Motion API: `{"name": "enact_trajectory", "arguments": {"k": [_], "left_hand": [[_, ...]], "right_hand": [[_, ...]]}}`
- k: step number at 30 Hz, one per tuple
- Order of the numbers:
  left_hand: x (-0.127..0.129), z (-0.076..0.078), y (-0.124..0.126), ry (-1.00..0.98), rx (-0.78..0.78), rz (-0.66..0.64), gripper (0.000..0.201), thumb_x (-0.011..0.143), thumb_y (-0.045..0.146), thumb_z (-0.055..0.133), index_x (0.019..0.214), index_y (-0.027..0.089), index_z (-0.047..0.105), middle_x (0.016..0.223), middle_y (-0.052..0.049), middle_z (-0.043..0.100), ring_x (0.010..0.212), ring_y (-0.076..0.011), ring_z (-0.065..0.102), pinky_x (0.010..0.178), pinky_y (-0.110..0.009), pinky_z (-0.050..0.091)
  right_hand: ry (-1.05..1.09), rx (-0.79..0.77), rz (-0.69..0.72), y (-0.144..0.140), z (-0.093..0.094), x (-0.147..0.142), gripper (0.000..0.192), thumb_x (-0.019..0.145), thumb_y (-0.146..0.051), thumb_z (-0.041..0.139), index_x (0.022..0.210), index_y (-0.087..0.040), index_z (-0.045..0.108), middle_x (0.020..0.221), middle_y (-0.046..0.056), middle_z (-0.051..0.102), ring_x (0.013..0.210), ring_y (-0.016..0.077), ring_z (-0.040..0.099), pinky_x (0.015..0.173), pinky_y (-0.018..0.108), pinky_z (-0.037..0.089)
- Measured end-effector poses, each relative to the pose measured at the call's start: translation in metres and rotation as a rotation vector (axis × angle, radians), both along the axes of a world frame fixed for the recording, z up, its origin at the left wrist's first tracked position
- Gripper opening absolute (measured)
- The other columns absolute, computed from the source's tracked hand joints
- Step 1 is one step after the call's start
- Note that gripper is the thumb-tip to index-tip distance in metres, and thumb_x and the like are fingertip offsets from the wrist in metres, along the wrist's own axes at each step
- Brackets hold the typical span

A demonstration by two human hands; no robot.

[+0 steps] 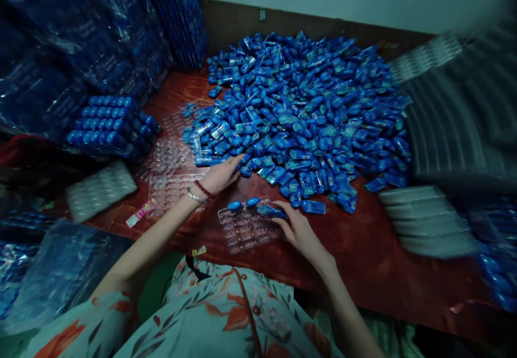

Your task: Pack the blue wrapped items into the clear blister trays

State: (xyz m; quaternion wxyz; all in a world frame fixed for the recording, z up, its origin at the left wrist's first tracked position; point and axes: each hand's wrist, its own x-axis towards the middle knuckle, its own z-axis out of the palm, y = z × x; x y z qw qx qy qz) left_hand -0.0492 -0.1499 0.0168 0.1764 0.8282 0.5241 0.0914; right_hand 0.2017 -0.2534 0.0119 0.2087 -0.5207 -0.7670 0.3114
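My left hand [224, 176], with a beaded bracelet at the wrist, reaches to the near edge of a large pile of small blue plastic containers [307, 110]. Its fingers are pressed together among the containers, and whatever they grip is hidden. Between thumb and fingers, my right hand [297, 227] holds one blue container [270, 211], lying nearly level above the right side of a clear moulded tray [246, 234]. Two blue containers, one at the back left [234, 205] and one beside it [253, 202], sit in that tray's far row.
More clear trays [173, 188] lie at left, near a pink wrapper [141, 212]. Stacked blue containers [107, 124] and tall plastic-wrapped stacks [81, 40] stand farther left. Blurred tray stacks [428, 220] are at right on the red-brown table [363, 261].
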Motion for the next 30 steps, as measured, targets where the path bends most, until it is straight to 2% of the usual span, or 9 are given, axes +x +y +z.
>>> {"name": "enact_trajectory", "arguments": {"k": [3, 5, 7, 10, 12, 15, 19, 24, 30], "left_hand": [[-0.022, 0.017, -0.032, -0.254, 0.055, 0.225, 0.042, 0.089, 0.030, 0.044, 0.128, 0.018, 0.035, 0.100, -0.007, 0.061, 0.082, -0.0179, 0.062, 0.072, -0.028, 0.048], [-0.032, 0.028, -0.066, -0.368, 0.061, 0.349, 0.035, 0.088, 0.034, 0.047, 0.119, 0.018, 0.043, 0.096, -0.005, 0.061, 0.075, -0.0153, 0.061, 0.068, -0.026, 0.048], [-0.036, 0.032, -0.103, -0.469, 0.052, 0.426, 0.027, 0.087, 0.033, 0.050, 0.110, 0.019, 0.050, 0.096, -0.004, 0.061, 0.080, -0.0147, 0.060, 0.070, -0.025, 0.048], [-0.027, 0.023, -0.147, -0.585, 0.037, 0.462, 0.018, 0.086, 0.027, 0.053, 0.102, 0.020, 0.052, 0.094, -0.003, 0.059, 0.085, -0.0145, 0.058, 0.076, -0.026, 0.048], [-0.014, 0.011, -0.162, -0.611, 0.016, 0.414, 0.014, 0.086, 0.021, 0.052, 0.100, 0.020, 0.051, 0.092, -0.003, 0.058, 0.086, -0.0137, 0.057, 0.077, -0.025, 0.048], [0.002, -0.009, -0.163, -0.583, 0.033, 0.286, 0.016, 0.088, 0.015, 0.045, 0.103, 0.020, 0.050, 0.094, -0.005, 0.057, 0.088, -0.0138, 0.057, 0.079, -0.026, 0.049], [0.004, -0.023, -0.145, -0.394, 0.165, 0.129, 0.024, 0.090, 0.012, 0.039, 0.109, 0.018, 0.052, 0.098, -0.008, 0.059, 0.090, -0.0173, 0.055, 0.079, -0.031, 0.049], [-0.007, -0.020, -0.127, -0.189, 0.266, -0.188, 0.030, 0.093, 0.015, 0.032, 0.114, 0.016, 0.053, 0.101, -0.011, 0.059, 0.094, -0.0192, 0.053, 0.080, -0.034, 0.050], [-0.012, -0.014, -0.116, -0.075, 0.277, -0.344, 0.030, 0.093, 0.016, 0.030, 0.111, 0.013, 0.053, 0.097, -0.012, 0.059, 0.093, -0.0200, 0.052, 0.078, -0.034, 0.051]], "right_hand": [[-0.174, 0.109, 0.112, 0.000, 0.001, -0.012, 0.027, 0.090, -0.028, 0.044, 0.115, -0.022, 0.053, 0.102, 0.007, 0.063, 0.092, 0.0195, 0.059, 0.079, 0.032, 0.047], [-0.294, 0.181, 0.193, 0.005, -0.001, -0.016, 0.026, 0.090, -0.023, 0.043, 0.113, -0.023, 0.055, 0.101, 0.007, 0.062, 0.089, 0.0192, 0.058, 0.073, 0.030, 0.047], [-0.397, 0.226, 0.227, 0.009, -0.002, -0.017, 0.032, 0.088, -0.014, 0.042, 0.116, -0.024, 0.054, 0.105, 0.008, 0.059, 0.090, 0.0191, 0.057, 0.070, 0.028, 0.046], [-0.454, 0.252, 0.269, 0.009, -0.004, -0.019, 0.043, 0.083, -0.003, 0.039, 0.119, -0.022, 0.052, 0.109, 0.009, 0.056, 0.095, 0.0199, 0.054, 0.073, 0.029, 0.046], [-0.474, 0.259, 0.301, 0.006, -0.002, -0.023, 0.042, 0.082, -0.001, 0.038, 0.116, -0.020, 0.054, 0.106, 0.010, 0.056, 0.094, 0.0206, 0.053, 0.076, 0.031, 0.045], [-0.545, 0.242, 0.307, -0.003, 0.004, -0.035, 0.037, 0.082, -0.001, 0.040, 0.110, -0.018, 0.056, 0.099, 0.010, 0.056, 0.087, 0.0210, 0.053, 0.073, 0.032, 0.045], [-0.626, 0.234, 0.263, -0.013, 0.011, -0.049, 0.033, 0.082, -0.003, 0.043, 0.107, -0.019, 0.057, 0.096, 0.009, 0.056, 0.082, 0.0206, 0.053, 0.071, 0.032, 0.044], [-0.573, 0.336, 0.239, -0.020, 0.000, -0.049, 0.034, 0.086, -0.008, 0.043, 0.119, -0.016, 0.050, 0.093, 0.008, 0.058, 0.078, 0.0196, 0.052, 0.070, 0.030, 0.044], [-0.492, 0.403, 0.252, -0.024, -0.007, -0.049, 0.019, 0.089, -0.013, 0.043, 0.103, -0.014, 0.056, 0.086, 0.007, 0.056, 0.077, 0.0178, 0.051, 0.070, 0.029, 0.042]]}}
